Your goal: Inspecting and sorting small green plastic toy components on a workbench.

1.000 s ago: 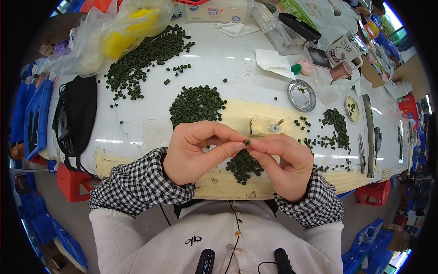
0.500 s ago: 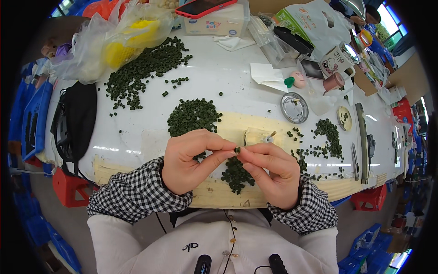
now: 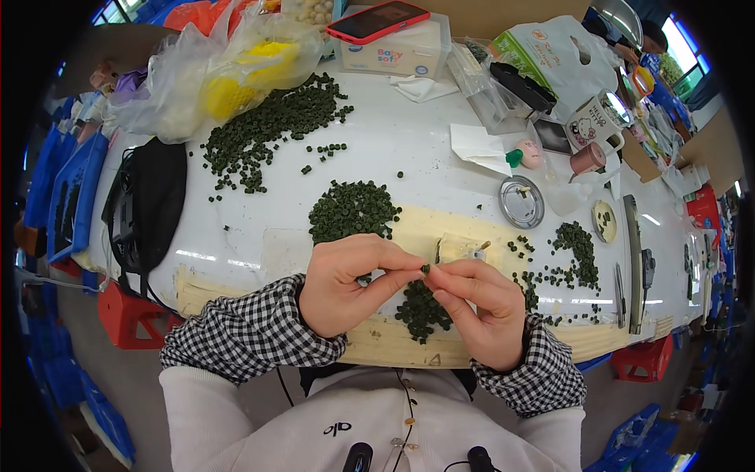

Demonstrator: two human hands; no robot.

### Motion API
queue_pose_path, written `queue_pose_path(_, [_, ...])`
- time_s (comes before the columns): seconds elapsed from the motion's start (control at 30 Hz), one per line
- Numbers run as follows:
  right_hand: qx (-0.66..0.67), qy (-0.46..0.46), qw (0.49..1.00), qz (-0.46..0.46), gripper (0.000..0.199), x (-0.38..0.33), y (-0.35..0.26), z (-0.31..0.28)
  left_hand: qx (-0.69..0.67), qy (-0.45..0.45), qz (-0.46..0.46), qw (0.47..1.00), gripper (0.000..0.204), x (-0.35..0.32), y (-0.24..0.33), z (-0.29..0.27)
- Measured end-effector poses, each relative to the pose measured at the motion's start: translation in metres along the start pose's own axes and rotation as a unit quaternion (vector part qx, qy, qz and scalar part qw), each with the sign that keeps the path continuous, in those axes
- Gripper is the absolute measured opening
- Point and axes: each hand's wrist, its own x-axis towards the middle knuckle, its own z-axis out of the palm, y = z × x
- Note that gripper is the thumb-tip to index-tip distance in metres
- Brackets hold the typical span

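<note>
Two hands are meeting above the white counter (image 3: 440, 169): the left hand (image 3: 346, 283) and right hand (image 3: 480, 311) are both pinching, fingertips together, one small dark green cylindrical pellet (image 3: 425, 269), just above a pile of green pellets (image 3: 422, 308) lying on the counter.

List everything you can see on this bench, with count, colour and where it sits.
green pellet: one, dark green, pinched between both hands' fingertips
pellet piles: several, dark green, spread over the table
table: one, white
phone: one, red case, on the tissue box
tissue box: one, white, far edge
plastic bags: clear with yellow contents, far left
black bag: one, left edge
mug: one, white, far right
round tin lid: one, silver, right of centre
left hand: checked cuff
right hand: checked cuff
</note>
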Motion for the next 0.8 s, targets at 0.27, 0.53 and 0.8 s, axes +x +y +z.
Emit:
queue_pose_path(0.27, [-0.002,-0.011,1.000,-0.002,0.028,0.0006,-0.0003,-0.0033,-0.002,-0.010,0.006,1.000,0.014,0.0028,-0.0030,0.0000])
queue_pose_path(0.53, [-0.032,0.007,0.999,-0.017,0.029,0.0019,-0.0029,-0.0037,-0.134,-0.001,-0.114,0.984,0.014,-0.0019,-0.0058,0.0040])
queue_pose_path(0.8, [-0.010,-0.012,1.000,-0.012,0.031,0.0015,-0.0015,-0.0035,-0.131,-0.034,-0.145,0.980,0.016,-0.0018,-0.0002,-0.0004])
